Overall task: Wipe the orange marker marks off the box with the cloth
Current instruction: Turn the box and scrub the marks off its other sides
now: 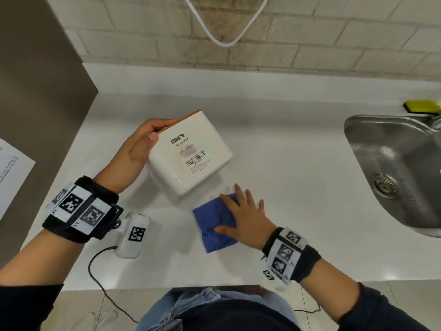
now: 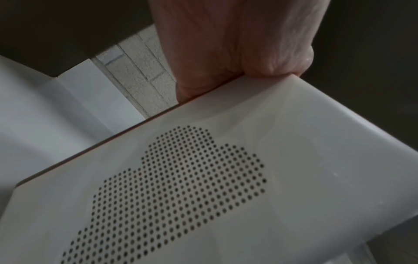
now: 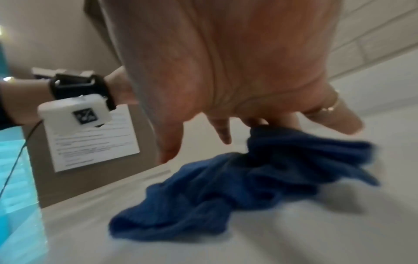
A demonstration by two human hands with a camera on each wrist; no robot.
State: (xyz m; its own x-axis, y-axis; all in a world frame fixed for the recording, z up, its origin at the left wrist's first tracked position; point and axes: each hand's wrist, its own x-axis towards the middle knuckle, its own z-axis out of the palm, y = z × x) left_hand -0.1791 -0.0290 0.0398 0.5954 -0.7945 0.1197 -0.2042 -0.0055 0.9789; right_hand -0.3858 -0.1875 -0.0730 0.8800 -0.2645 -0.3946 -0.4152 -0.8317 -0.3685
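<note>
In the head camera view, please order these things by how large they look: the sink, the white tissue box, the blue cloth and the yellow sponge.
1. sink, though the frame cuts it off
2. tissue box, held up nearer the camera, so it looks enlarged
3. blue cloth, partly under the right hand
4. yellow sponge, far away

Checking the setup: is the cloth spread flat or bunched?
Bunched. The cloth lies in rumpled folds on the counter under the right hand.
</note>
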